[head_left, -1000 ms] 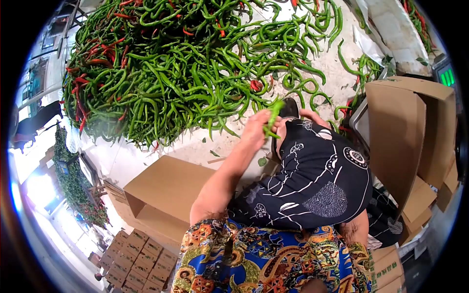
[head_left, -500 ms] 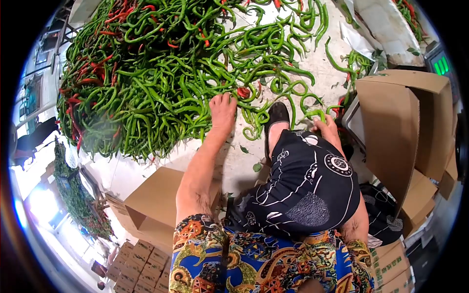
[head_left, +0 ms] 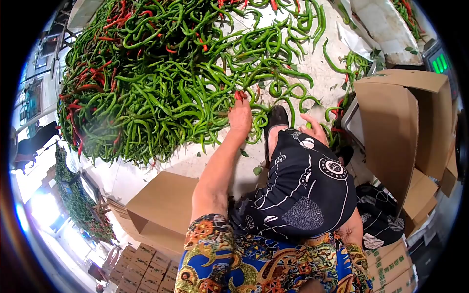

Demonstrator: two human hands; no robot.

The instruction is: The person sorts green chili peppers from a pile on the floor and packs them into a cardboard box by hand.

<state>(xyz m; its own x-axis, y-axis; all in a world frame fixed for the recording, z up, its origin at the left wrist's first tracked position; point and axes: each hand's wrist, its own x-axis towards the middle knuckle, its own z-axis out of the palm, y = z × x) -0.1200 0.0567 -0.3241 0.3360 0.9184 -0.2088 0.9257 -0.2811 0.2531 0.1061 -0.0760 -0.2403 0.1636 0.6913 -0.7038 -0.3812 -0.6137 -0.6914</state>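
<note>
Though I can't tell whether the nearer left hand grips it, the red pepper, axis unclear, lies at its fingertips, left of the black shoe; rightward, the right hand clasps a green pepper.

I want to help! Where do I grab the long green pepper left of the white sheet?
Probably pinch the long green pepper by its middle, from straight above: it looks slim and gently curved, lying on pale floor with nothing on top.
</note>
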